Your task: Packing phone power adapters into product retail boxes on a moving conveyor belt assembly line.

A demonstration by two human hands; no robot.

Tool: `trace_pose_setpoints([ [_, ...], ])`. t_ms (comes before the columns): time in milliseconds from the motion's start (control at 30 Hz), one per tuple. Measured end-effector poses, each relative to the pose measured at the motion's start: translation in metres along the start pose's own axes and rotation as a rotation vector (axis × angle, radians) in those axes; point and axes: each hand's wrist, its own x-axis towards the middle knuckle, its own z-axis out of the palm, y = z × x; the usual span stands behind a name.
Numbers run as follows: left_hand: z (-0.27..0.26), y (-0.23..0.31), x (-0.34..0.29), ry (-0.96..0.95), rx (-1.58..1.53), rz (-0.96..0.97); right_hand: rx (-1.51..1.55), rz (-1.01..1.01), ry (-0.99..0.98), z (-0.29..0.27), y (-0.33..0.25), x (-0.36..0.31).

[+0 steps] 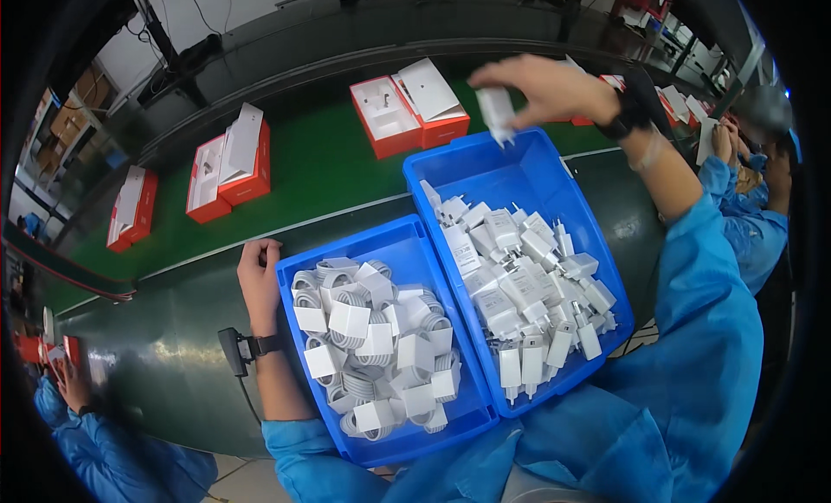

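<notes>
Over the far rim of the right blue bin, my right hand grips a white charger plug between thumb and fingers, its prongs angled down. Motion slightly blurs this hand. Many white charger plugs lie heaped in that right bin. Beside it, the left blue bin holds coiled white cables with white paper wraps. My left hand rests by the left bin's outer side, fingers curled in with nothing visible in them.
Open red-and-white boxes stand along the green conveyor belt: one beyond the bins, one farther left, another at the far left. More boxes are at the right. Co-workers in blue sleeves sit at both sides.
</notes>
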Motion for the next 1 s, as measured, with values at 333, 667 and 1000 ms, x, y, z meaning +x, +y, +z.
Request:
trace_pose_setpoints([
  [333, 0.005, -0.001, -0.001, 0.028, -0.037, -0.018, -0.149, 0.101, 0.147, 0.105, 0.034, 0.190],
  [667, -0.002, -0.001, -0.004, 0.016, -0.021, -0.030, -0.089, 0.106, 0.067, 0.143, 0.056, 0.201],
  [1000, -0.004, -0.005, -0.002, 0.038, 0.008, -0.014, 0.018, -0.008, 0.458, 0.133, 0.000, 0.189],
])
